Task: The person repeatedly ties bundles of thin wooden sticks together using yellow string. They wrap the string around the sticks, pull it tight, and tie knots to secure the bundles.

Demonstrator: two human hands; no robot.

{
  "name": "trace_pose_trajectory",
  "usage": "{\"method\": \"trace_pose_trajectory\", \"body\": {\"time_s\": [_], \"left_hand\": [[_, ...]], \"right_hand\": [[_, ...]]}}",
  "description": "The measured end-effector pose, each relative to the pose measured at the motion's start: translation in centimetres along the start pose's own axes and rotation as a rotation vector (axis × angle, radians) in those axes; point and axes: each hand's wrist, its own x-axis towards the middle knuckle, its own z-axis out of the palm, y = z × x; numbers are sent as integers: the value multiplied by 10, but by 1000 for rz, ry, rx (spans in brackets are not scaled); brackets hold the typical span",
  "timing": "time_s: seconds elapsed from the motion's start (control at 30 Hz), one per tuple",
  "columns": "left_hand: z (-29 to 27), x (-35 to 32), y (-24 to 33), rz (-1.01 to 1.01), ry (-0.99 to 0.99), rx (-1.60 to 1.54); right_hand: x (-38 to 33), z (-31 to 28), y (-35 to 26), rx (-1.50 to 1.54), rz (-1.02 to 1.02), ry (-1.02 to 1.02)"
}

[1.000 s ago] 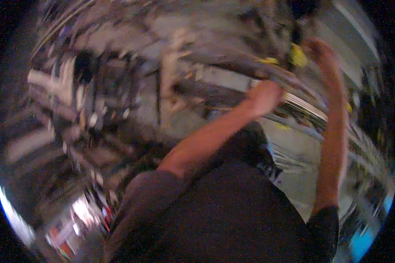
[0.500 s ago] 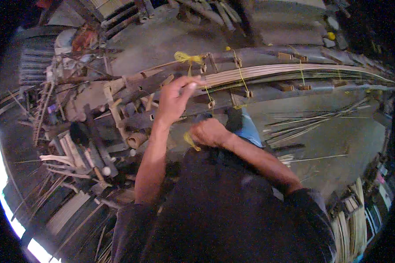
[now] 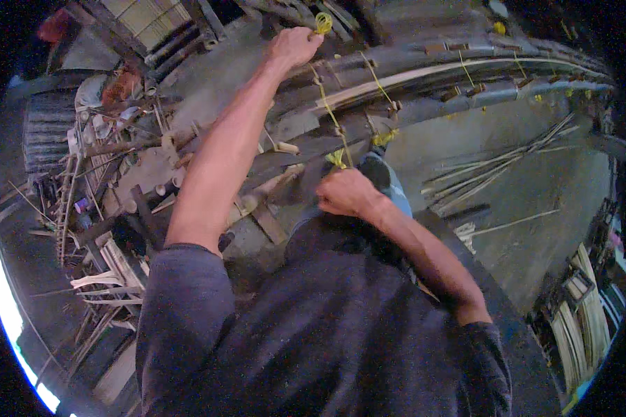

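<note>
My left hand (image 3: 295, 47) is stretched to the far side, closed, with a looped bundle of yellow string (image 3: 323, 23) at its fingertips. Close to my body, my right hand (image 3: 348, 193) makes a fist. A taut string (image 3: 329, 104) crosses the long pale strips (image 3: 396, 78) and runs down towards that fist, where a yellow tuft (image 3: 337, 158) shows just above the knuckles. What lies inside the right fist is hidden. The strips lie between two long dark beams (image 3: 424, 104) and curve away to the right, with more yellow ties (image 3: 378, 75) across them.
Thin sticks (image 3: 508, 163) lie on the floor to the right. Cut wood pieces (image 3: 111, 278) are piled at the left, beside a ladder-like wooden piece (image 3: 66, 201). A bundle of pale slats (image 3: 581, 333) stands at the lower right. Small wooden blocks (image 3: 474, 90) line the beams.
My left hand has moved from the strips' near end up to the far side, now with the yellow string bundle. My right fist has shifted slightly right. The view has tilted.
</note>
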Motion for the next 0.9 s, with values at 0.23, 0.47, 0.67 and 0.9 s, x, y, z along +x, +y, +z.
{"method": "trace_pose_trajectory", "body": {"time_s": [0.23, 0.47, 0.67, 0.9], "left_hand": [[-30, -145, 17, 405, 115, -39], [-33, -216, 32, 164, 145, -175], [-27, -274, 43, 102, 13, -416], [11, -180, 209, 521, -251, -337]], "right_hand": [[-101, -116, -147, 39, -355, 439], [-84, -76, -112, -29, -95, 680], [-196, 20, -28, 654, 435, 850], [-283, 60, 89, 834, 691, 1028]]}}
